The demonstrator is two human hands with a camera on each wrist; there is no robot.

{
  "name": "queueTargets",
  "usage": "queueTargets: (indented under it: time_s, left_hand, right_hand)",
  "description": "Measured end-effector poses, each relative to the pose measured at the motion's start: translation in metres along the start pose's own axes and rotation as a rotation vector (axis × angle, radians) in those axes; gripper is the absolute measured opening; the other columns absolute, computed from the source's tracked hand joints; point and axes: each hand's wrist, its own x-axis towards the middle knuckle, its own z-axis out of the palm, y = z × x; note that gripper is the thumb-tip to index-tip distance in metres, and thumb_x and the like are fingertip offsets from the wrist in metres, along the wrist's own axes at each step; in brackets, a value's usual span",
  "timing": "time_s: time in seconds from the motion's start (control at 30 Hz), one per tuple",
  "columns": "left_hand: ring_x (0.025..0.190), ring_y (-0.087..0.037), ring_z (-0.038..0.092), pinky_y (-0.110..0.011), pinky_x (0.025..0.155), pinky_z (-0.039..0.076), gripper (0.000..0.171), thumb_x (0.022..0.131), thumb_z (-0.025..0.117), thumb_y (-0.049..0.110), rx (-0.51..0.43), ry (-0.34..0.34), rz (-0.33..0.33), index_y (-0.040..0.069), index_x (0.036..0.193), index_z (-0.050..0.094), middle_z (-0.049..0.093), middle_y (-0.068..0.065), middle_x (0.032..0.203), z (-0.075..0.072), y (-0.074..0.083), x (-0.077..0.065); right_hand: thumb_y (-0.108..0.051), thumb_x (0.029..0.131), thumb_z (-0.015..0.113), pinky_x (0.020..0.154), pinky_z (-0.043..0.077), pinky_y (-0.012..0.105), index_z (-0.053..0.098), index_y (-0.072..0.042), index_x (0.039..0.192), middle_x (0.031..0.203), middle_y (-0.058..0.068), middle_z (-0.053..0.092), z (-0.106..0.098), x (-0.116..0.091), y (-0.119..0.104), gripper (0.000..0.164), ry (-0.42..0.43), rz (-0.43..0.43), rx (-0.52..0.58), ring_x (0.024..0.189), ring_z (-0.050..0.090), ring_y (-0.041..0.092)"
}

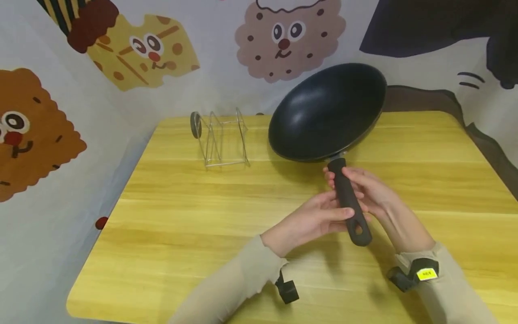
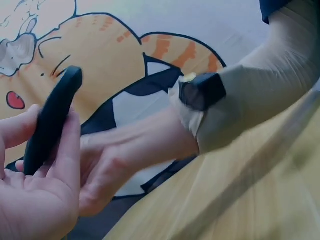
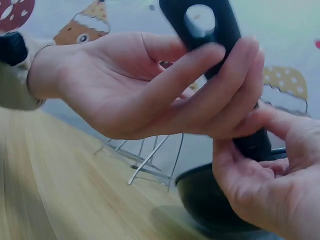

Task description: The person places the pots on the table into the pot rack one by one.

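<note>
A black frying pan (image 1: 329, 112) is tilted over the back of the table, its inside facing up and toward me. Its black handle (image 1: 344, 189) points at me, with a hanging hole near the end. My left hand (image 1: 313, 218) grips the lower half of the handle, thumb on top and fingers beneath. Higher up, near the pan's neck, my right hand (image 1: 372, 191) holds the handle from the right side. In the right wrist view the left hand (image 3: 150, 90) wraps the handle end, and the right hand (image 3: 280, 175) pinches it closer to the pan.
A wire rack (image 1: 224, 139) with a dark round disc (image 1: 196, 125) at its left side stands at the back left of the yellow wood-grain table (image 1: 202, 234). Behind it hangs a cloth (image 1: 218, 58) printed with cartoon food.
</note>
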Motion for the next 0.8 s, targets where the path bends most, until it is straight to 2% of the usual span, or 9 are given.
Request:
queueTargets:
  time_s: [0.1,0.23,0.33,0.43,0.53,0.63,0.8]
  left_hand:
    - [0.135,-0.044,0.049,-0.043,0.107,0.051,0.047,0.1,0.048,-0.006,0.066,0.036,-0.022,0.001,0.147,0.043,0.046,-0.035,0.145,-0.005,0.001,-0.009]
    - [0.119,-0.031,0.066,-0.035,0.096,0.058,0.048,0.097,0.059,0.0,0.199,0.145,-0.031,0.006,0.143,0.05,0.062,-0.027,0.133,-0.01,0.005,-0.022]
    - [0.103,-0.017,0.072,-0.029,0.09,0.059,0.044,0.095,0.066,0.009,0.404,0.186,-0.002,0.008,0.137,0.054,0.07,-0.02,0.122,-0.013,0.011,-0.028]
    - [0.096,-0.007,0.071,-0.022,0.088,0.057,0.044,0.093,0.069,0.012,0.595,0.198,0.005,0.008,0.135,0.055,0.073,-0.016,0.117,-0.017,0.019,-0.034]
    - [0.1,-0.01,0.072,-0.022,0.092,0.054,0.047,0.093,0.069,0.012,0.672,0.195,-0.014,0.007,0.138,0.054,0.072,-0.016,0.119,-0.023,0.024,-0.039]
    - [0.104,-0.018,0.073,-0.025,0.098,0.051,0.05,0.093,0.07,0.012,0.728,0.21,-0.037,0.007,0.139,0.053,0.071,-0.015,0.122,-0.027,0.025,-0.044]
    - [0.105,-0.021,0.073,-0.027,0.094,0.055,0.043,0.093,0.07,0.013,0.786,0.27,-0.057,0.006,0.133,0.057,0.071,-0.012,0.124,-0.031,0.025,-0.052]
  right_hand:
    - [-0.011,0.108,0.035,0.087,0.057,0.025,0.061,-0.004,0.125,0.107,0.0,0.072,0.012,-0.001,-0.001,0.032,0.19,0.012,-0.291,0.098,0.069,0.012]
    - [-0.01,0.106,0.046,0.087,0.057,0.024,0.057,0.0,0.124,0.102,-0.002,0.071,0.029,0.007,0.002,0.024,0.346,0.005,-0.544,0.094,0.068,0.012]
    - [-0.012,0.104,0.051,0.09,0.055,0.021,0.052,0.007,0.124,0.1,-0.003,0.072,0.04,0.016,0.004,0.028,0.428,-0.022,-0.695,0.095,0.067,0.011]
    - [-0.016,0.102,0.057,0.088,0.056,0.02,0.054,0.009,0.123,0.097,-0.006,0.073,0.049,0.023,0.005,0.033,0.509,-0.03,-0.835,0.094,0.069,0.009]
    - [-0.02,0.099,0.062,0.086,0.057,0.021,0.058,0.006,0.119,0.094,-0.005,0.074,0.056,0.028,0.006,0.033,0.564,-0.018,-0.964,0.092,0.072,0.009]
    - [-0.023,0.097,0.066,0.086,0.058,0.023,0.061,0.003,0.115,0.096,0.005,0.075,0.061,0.034,0.009,0.032,0.59,-0.012,-1.065,0.092,0.074,0.014]
    - [-0.025,0.095,0.07,0.089,0.06,0.039,0.064,-0.001,0.111,0.103,0.015,0.074,0.069,0.046,0.013,0.03,0.603,-0.025,-1.203,0.101,0.074,0.027]
